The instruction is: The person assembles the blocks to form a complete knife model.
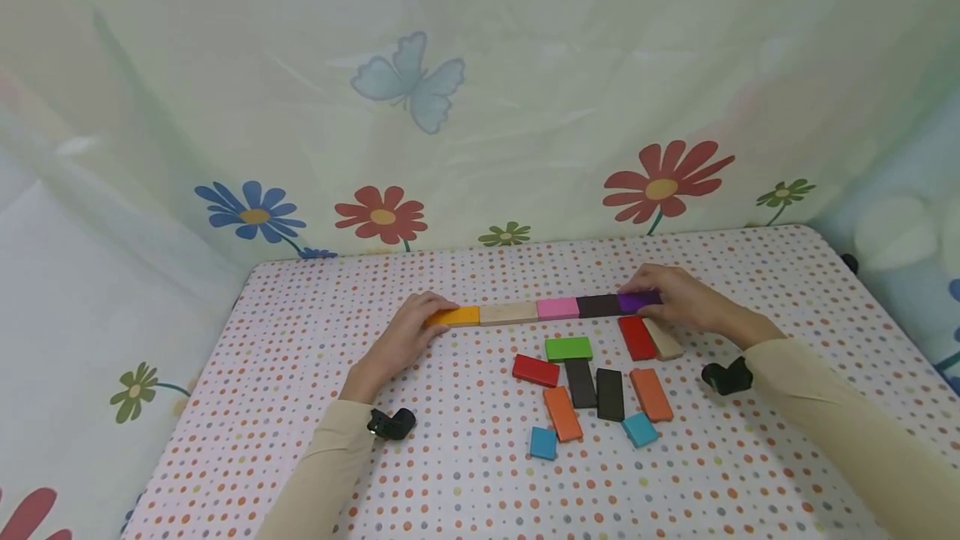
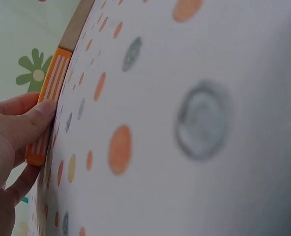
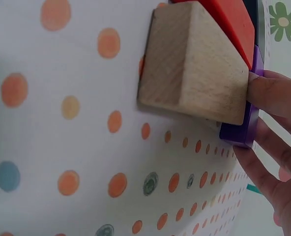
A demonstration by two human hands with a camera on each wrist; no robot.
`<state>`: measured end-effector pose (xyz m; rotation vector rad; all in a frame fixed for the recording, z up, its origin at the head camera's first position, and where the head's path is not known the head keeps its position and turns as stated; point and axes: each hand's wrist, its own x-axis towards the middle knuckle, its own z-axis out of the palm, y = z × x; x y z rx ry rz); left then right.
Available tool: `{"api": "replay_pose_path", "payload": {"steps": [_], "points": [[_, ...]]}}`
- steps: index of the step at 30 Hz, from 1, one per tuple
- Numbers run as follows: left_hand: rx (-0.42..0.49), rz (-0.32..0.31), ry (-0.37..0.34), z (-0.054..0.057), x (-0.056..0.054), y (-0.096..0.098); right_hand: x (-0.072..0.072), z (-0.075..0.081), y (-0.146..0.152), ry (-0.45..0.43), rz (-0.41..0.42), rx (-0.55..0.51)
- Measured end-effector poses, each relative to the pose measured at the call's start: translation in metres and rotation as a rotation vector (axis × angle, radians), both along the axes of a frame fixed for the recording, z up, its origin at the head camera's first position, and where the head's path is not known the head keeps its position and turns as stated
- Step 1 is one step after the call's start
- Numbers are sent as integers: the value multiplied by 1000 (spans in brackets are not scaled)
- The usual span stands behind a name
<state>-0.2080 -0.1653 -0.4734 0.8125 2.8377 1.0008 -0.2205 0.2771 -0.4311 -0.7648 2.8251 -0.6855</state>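
Note:
A straight row of flat blocks lies end to end across the table: a yellow-orange block [image 1: 463,317], a plain wooden block [image 1: 508,312], a pink block [image 1: 557,308], a black block [image 1: 598,306] and a purple block [image 1: 637,301]. At the left end, my left hand [image 1: 405,332] holds the yellow-orange block, thumb on its striped near side [image 2: 51,81] and fingers behind. My right hand [image 1: 684,298] grips the purple block [image 3: 240,132] at the other end, its thumb in front. Just before that thumb lie a red block [image 1: 636,337] and another wooden block [image 3: 194,64], side by side.
Nearer me lie loose blocks: a green block [image 1: 568,349], a red block [image 1: 536,370], two black ones [image 1: 581,383], two orange ones [image 1: 562,413] and two small blue ones [image 1: 543,443]. A dotted cloth [image 1: 465,473] covers the table; a flowered curtain [image 1: 525,107] hangs behind.

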Motion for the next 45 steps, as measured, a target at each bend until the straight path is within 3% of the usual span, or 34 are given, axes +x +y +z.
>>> {"api": "replay_pose_path", "payload": {"steps": [9, 15, 20, 25, 36, 45], "points": [[14, -7, -27, 1, -1, -2, 10, 12, -13, 12, -28, 11], [27, 0, -18, 1, -1, -3, 30, 25, -49, 64, 60, -82], [31, 21, -34, -2, 0, -3, 47, 19, -81, 32, 156, -85], [34, 25, -18, -4, 0, -1, 56, 6, -99, 29, 139, 20], [22, 33, -25, -3, -1, -4, 60, -2, -117, 57, 5, 64], [13, 32, -22, -3, -2, -2, 55, 0, -116, 73, 69, 98]]}}
